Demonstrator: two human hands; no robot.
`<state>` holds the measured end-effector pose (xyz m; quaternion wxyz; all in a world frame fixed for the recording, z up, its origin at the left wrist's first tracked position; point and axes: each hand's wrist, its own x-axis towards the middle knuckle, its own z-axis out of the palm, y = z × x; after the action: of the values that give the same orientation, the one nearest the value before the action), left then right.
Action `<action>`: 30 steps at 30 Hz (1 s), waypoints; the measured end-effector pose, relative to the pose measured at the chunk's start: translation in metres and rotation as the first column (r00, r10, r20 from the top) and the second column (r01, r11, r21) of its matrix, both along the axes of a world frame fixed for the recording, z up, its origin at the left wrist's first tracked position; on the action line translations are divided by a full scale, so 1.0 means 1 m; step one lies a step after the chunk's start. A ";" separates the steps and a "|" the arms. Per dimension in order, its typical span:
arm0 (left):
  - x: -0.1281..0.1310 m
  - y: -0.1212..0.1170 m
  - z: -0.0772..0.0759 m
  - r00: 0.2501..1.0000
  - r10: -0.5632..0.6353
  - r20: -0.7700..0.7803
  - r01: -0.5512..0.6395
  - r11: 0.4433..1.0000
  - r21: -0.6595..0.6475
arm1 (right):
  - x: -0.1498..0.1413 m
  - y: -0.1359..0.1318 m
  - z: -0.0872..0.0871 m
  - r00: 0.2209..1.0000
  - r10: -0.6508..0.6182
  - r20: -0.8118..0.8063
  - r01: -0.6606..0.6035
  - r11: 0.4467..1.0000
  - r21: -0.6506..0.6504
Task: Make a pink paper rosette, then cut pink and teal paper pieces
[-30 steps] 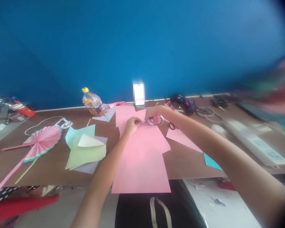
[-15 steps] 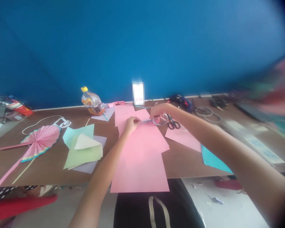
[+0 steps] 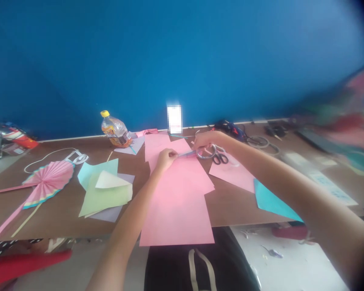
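Over pink paper sheets (image 3: pixel 182 210) in the middle of the table, my left hand (image 3: pixel 166 159) is closed in a pinch on the free end of a strip of clear tape. The strip runs right to the tape roll (image 3: pixel 206 152), a clear ring that hangs from my right hand (image 3: pixel 202 139), whose fingers are closed on it. Just right of the roll show the black handles of scissors (image 3: pixel 221 158); their blades are hidden. A pleated pink paper fan (image 3: pixel 50 180) with a blue and yellow edge lies at the left.
Green and cream sheets (image 3: pixel 104 200) lie left of my left forearm. A plastic bottle (image 3: pixel 115 131) with a yellow cap leans at the back. Under my right forearm is a turquoise sheet (image 3: pixel 271 204). A blue wall (image 3: pixel 182 60) rises behind the table (image 3: pixel 239 214).
The whole view has shifted slightly left. The tape roll has moved a little away from my left hand, and the strip between my hands looks slightly longer.
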<state>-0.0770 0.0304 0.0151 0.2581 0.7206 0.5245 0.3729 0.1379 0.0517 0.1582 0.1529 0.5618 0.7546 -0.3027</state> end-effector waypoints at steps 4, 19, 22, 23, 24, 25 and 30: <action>0.000 -0.001 0.001 1.000 0.005 0.003 -0.005 1.000 -0.002 | 0.002 -0.003 -0.001 0.999 0.023 0.041 -0.026 0.997 0.070; 0.000 -0.001 0.001 1.000 0.002 0.007 -0.001 1.000 -0.002 | 0.003 0.012 -0.036 0.967 0.040 0.250 -0.110 0.956 0.272; 0.001 0.000 0.000 1.000 0.003 -0.001 -0.003 1.000 -0.005 | 0.002 0.008 -0.039 0.970 0.016 0.242 -0.101 0.935 0.339; 0.001 0.001 0.000 1.000 0.002 -0.002 -0.002 1.000 -0.004 | 0.001 0.006 -0.040 0.970 0.010 0.241 -0.097 0.931 0.353; 0.001 0.001 -0.001 1.000 0.002 -0.004 -0.002 1.000 -0.003 | 0.000 0.003 -0.039 0.969 0.001 0.245 -0.092 0.929 0.359; 0.001 0.001 -0.001 1.000 0.005 -0.006 -0.005 1.000 -0.001 | -0.001 0.001 -0.039 0.968 -0.007 0.252 -0.087 0.929 0.359; 0.001 -0.001 0.000 1.000 0.017 -0.014 -0.017 1.000 0.004 | -0.006 -0.006 -0.034 0.959 -0.033 0.282 -0.070 0.935 0.348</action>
<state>-0.0763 0.0295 0.0146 0.2497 0.7191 0.5319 0.3710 0.1318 0.0461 0.1243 0.1585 0.6105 0.7722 -0.0764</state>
